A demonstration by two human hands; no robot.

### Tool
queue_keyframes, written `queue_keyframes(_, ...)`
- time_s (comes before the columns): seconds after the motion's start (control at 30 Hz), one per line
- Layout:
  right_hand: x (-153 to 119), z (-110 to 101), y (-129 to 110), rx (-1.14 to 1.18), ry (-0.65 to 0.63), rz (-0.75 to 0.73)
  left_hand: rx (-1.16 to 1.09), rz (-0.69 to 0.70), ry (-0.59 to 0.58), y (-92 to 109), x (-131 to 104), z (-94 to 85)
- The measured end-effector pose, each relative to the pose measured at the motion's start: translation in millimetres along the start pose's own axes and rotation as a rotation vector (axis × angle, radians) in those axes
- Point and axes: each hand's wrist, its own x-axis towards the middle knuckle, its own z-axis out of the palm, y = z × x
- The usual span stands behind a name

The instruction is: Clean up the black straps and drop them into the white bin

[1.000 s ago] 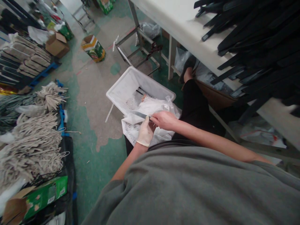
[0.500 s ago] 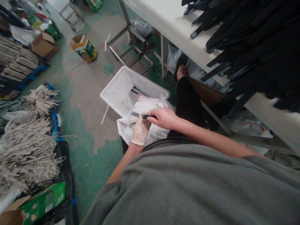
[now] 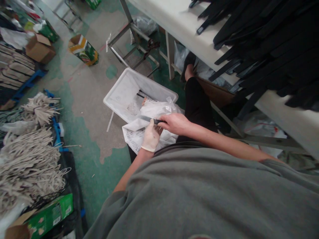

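My right hand (image 3: 175, 123), bare, is closed on the near end of a slim dark strip (image 3: 156, 121), black there and blurred grey toward its far end. My left hand (image 3: 151, 135), in a pale glove, has its thumb against the same strip with the fingers curled under it. Both hands are close together over my lap. Beneath them a white printed plastic bag (image 3: 134, 135) drapes over my legs and the near rim of a white plastic bin (image 3: 117, 87). Inside the bin lie a few small black pieces (image 3: 142, 94) and dark debris.
On the right, a white table (image 3: 171, 16) carries a heap of black strips (image 3: 264, 49). A metal frame stool (image 3: 134, 49) stands beyond the bin. Bundles of beige cord (image 3: 30, 162) lie at left, with a green carton (image 3: 51, 214) below and an open box (image 3: 83, 49) farther off.
The view has shifted slightly, so the surroundings sit a little farther left. Both hands keep their hold on the strip, and my left hand has turned slightly.
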Motion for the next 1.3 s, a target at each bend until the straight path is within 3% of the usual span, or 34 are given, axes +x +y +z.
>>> queue_keyframes(0.17,-18,1,9,0.266,0.008,0.017,-0.027,0.046,0.052,23,3,-6.4)
queue_keyframes(0.37,6,14,5,0.153,0.073,-0.003,0.047,-0.032,0.005,-8,0,13.7)
queue_keyframes(0.47,10,12,12,0.174,0.088,-0.056,0.004,-0.085,-0.056,-9,2,10.5)
queue_keyframes(0.57,-7,10,30,0.340,0.102,-0.069,-0.105,-0.122,-0.080,11,18,-6.4)
queue_keyframes(0.7,-45,18,61,0.481,0.187,-0.057,-0.122,-0.017,0.029,52,62,-23.3)
queue_keyframes(0.77,-59,25,73,0.549,0.219,-0.024,-0.069,0.020,0.081,73,85,-21.6)
queue_keyframes(0.87,-63,32,82,0.689,0.290,0.035,0.035,0.085,0.120,104,108,-5.5)
queue_keyframes(0.97,-45,28,83,0.759,0.391,0.044,0.151,0.177,0.074,138,122,22.4)
queue_keyframes(1.13,18,-5,88,0.701,0.522,-0.008,0.317,0.370,-0.028,188,145,66.3)
queue_keyframes(1.23,57,-21,101,0.550,0.491,0.061,0.452,0.343,0.035,194,159,71.3)
queue_keyframes(1.3,72,-23,111,0.378,0.471,0.156,0.574,0.361,0.130,182,164,63.5)
